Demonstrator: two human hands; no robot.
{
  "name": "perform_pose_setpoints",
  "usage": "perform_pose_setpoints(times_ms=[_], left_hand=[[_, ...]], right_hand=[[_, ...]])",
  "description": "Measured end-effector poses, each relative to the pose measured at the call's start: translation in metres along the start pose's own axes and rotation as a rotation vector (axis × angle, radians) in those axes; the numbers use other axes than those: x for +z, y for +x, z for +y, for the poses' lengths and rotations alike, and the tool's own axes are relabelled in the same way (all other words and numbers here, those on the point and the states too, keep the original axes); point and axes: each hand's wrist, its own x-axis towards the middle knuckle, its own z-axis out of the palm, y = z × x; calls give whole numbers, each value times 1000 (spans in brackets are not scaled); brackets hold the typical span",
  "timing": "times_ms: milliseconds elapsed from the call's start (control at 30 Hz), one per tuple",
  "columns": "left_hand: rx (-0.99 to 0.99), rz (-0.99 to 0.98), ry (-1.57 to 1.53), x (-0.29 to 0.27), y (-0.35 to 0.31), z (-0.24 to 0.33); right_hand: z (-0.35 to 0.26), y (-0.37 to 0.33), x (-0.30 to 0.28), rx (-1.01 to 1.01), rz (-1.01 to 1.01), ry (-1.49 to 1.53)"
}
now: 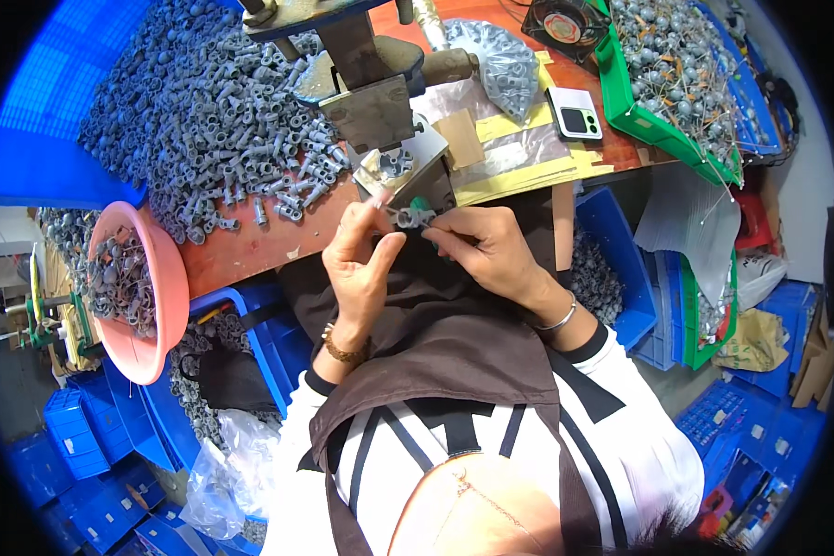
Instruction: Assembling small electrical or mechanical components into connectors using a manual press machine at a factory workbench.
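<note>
In front of the press, my right hand (491,243) pinches a small grey plastic fitting (410,218) between thumb and fingers. My left hand (357,261) is raised just left of that fitting, its thumb and forefinger apart; the forefinger tip is blurred, and I see nothing held in it. Right above the hands stands the press's metal head (371,113), over a block with a pale fixture (389,169). A bit of green (420,203) shows behind the fitting. Loose grey fittings (236,120) lie heaped on the red-brown tabletop (250,258) to the left.
A pink basin (171,278) of grey parts stands left of the table. At the right are a phone (574,113), a bag of parts (500,69), a small fan (565,26) and a green tray (635,120) of wired parts. Blue bins (635,278) flank my lap.
</note>
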Motion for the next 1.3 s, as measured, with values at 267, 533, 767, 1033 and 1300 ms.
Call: perform_pose_setpoints(times_ms=[267,533,767,1033,1300], left_hand=[[263,-338,461,3,-2,16],[283,456,75,24,9,11],[234,94,607,5,17,-10],[-128,168,373,-14,29,-31],[-9,62,633,-19,47,-28]], right_hand=[[1,5,-10,608,-51,813],[29,27,-13,156,190,327],[28,48,7,229,-64,477],[31,55,22,136,121,61],[22,50,16,32,112,-411]])
